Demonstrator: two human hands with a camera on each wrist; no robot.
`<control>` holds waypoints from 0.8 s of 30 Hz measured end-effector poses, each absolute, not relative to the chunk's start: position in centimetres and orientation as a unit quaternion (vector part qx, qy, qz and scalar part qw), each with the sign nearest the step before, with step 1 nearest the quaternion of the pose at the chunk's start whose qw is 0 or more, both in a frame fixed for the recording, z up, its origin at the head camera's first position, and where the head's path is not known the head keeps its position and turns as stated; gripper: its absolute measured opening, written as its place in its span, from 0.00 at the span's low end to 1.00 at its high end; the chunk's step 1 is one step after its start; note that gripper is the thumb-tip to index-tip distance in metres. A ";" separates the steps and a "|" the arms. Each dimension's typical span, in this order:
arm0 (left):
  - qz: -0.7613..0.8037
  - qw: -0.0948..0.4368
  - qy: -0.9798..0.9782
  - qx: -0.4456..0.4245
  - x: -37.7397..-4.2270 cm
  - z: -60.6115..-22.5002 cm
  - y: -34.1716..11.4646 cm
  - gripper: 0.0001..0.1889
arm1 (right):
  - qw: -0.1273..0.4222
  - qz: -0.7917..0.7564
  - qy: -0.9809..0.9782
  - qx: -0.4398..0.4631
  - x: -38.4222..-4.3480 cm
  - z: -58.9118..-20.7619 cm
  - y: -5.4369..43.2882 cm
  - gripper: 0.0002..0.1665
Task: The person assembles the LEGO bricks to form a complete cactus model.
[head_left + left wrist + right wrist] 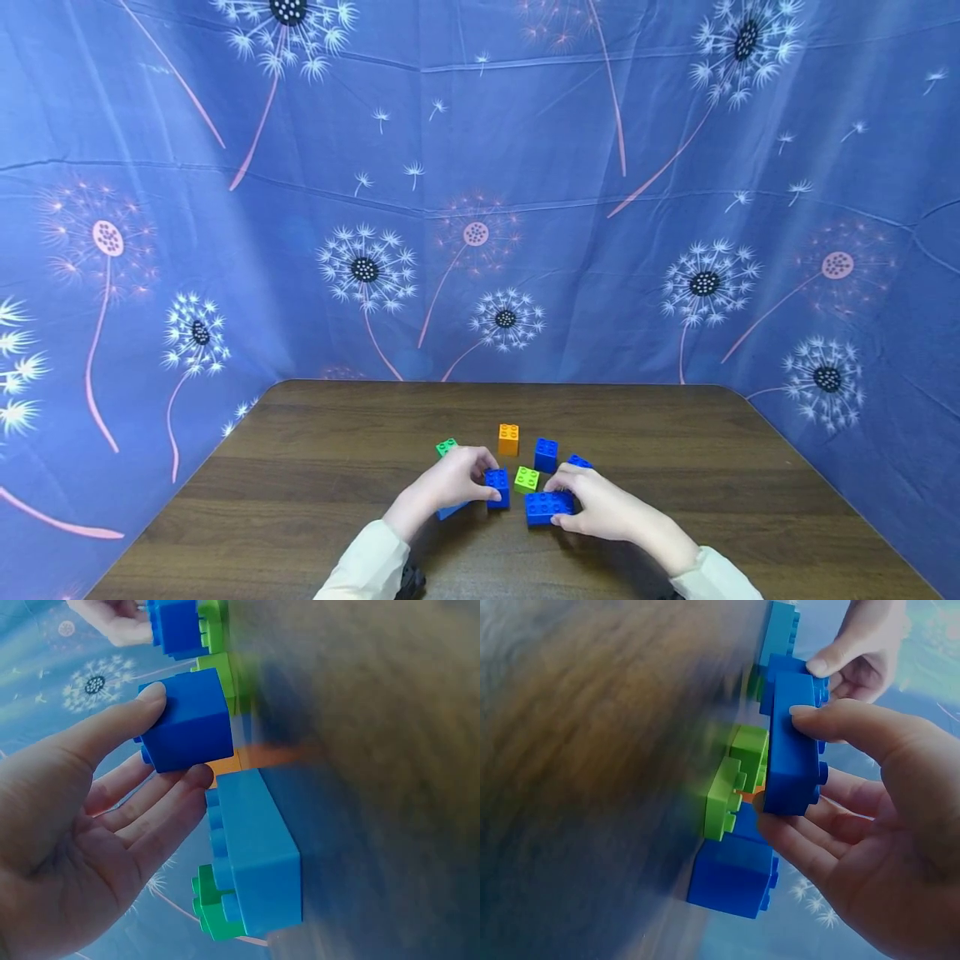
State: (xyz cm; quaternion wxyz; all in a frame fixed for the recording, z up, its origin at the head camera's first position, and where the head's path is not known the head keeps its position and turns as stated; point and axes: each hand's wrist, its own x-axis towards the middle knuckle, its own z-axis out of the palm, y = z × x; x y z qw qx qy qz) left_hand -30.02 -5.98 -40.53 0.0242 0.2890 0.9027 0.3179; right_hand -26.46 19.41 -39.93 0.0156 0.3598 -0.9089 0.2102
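Note:
Between thumb and fingers, my left hand (447,485) pinches a square blue brick (497,489), lifted off the table in the left wrist view. My right hand (604,507) grips a longer blue brick (546,509) by its sides; the right wrist view has this brick (793,750) raised, studs toward the palm. A lime green brick (527,479) stands between and just beyond the two held bricks. Below the left fingers in the left wrist view is a light blue brick (262,862), with a green brick (217,907) behind it.
Beyond the hands stand an orange brick (508,439) and a blue brick (546,456). Another blue brick (579,461) is partly hidden behind the right hand. All lie on a brown wooden table (360,417), with a blue dandelion-print cloth (600,292) around its far sides.

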 end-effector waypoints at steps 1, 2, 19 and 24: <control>0.317 0.022 0.902 0.292 -29.9 -40.5 -6.0 0.15 | 0.019 0.211 -0.908 0.361 -26.5 -39.9 19.5 0.15; 0.317 0.022 0.901 0.295 -29.8 -40.5 -5.9 0.15 | 0.021 0.213 -0.908 0.360 -26.5 -39.9 19.5 0.15; 0.318 0.029 0.887 0.332 -28.8 -40.8 -5.4 0.16 | 0.056 0.228 -0.895 0.379 -26.4 -39.5 20.0 0.14; 0.323 0.052 0.888 0.323 -28.6 -40.7 -5.4 0.17 | 0.067 0.222 -0.895 0.380 -26.5 -39.4 20.1 0.15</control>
